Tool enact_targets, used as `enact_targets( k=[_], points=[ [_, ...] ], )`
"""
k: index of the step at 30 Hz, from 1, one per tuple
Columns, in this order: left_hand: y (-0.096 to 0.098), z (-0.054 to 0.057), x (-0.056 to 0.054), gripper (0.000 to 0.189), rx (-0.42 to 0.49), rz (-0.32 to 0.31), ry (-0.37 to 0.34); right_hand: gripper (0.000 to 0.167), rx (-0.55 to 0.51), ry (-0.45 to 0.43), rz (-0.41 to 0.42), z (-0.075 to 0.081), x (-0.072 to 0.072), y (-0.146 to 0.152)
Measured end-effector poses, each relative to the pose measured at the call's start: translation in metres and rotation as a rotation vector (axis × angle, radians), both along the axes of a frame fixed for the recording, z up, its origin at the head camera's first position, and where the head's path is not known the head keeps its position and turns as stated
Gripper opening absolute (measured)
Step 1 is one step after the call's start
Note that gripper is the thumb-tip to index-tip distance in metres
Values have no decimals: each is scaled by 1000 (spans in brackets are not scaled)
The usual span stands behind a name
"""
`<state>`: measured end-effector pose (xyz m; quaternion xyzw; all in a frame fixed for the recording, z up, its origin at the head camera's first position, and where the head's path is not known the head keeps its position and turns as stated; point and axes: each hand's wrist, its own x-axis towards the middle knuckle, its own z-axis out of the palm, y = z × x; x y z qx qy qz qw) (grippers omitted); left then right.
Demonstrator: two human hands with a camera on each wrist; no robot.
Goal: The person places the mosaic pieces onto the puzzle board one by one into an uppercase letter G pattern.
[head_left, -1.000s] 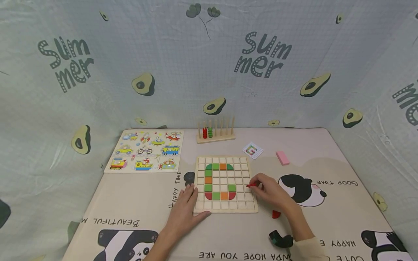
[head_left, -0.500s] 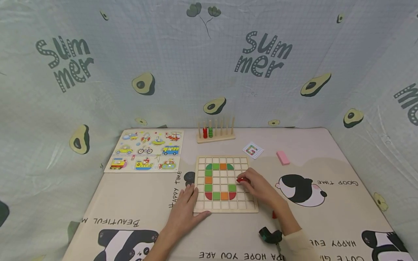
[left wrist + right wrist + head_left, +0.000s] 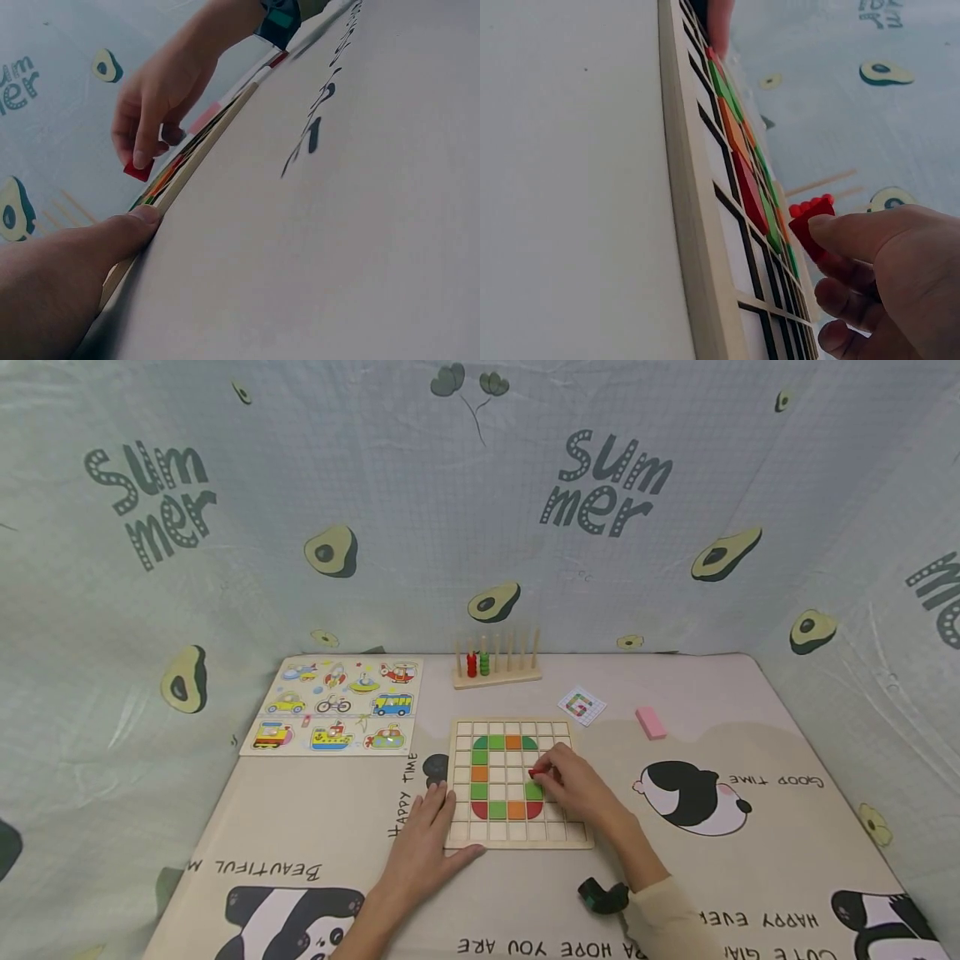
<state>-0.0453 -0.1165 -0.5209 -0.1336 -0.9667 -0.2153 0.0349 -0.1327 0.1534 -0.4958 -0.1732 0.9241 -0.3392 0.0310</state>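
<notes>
A wooden grid board [image 3: 570, 842] lies on the table, with green, orange and red tiles set in some of its cells. My right hand [image 3: 581, 785] pinches a red tile [image 3: 804, 238] between thumb and fingers. It holds the tile just above the board's right-hand part, close to a green tile [image 3: 533, 791]. In the left wrist view the red tile [image 3: 138, 171] is tilted and apart from the board. My left hand [image 3: 424, 843] rests at the board's left edge with fingers extended, its thumb [image 3: 142, 216] on the near edge.
Behind the board stand a peg rack [image 3: 497, 677] with red and green beads and a patterned card [image 3: 582, 705]. A pink block [image 3: 650, 723] lies right, a vehicle picture board [image 3: 300, 727] left. A dark wrist device [image 3: 602, 896] sits by the right sleeve.
My right hand has moved left with the red tile, from the board's right edge to above the green tile's column. My left hand has stayed in place.
</notes>
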Motion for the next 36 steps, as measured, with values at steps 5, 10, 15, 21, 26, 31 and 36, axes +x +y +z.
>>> enact_targets(
  k=[5,10,15,21,26,31,36],
  points=[
    [0,0,0,92,-1,-4,11,10,-3,11,-10,-2,-3,-3],
    [0,0,1,92,3,-6,25,10,7,-11,-21,-5,-4,-5],
    [0,0,0,92,-3,-3,27,9,27,-11,-24,-6,-5,-6],
    [0,1,0,92,-6,0,18,10,43,23,-18,-5,-4,-6],
    [0,1,0,92,-7,0,16,10,61,46,-17,-7,-5,-6],
    [0,1,0,92,-7,-1,14,8,69,67,-14,-9,-5,-6],
    [0,1,0,92,-5,-3,14,8,57,69,-20,-9,-4,-6]
  ],
)
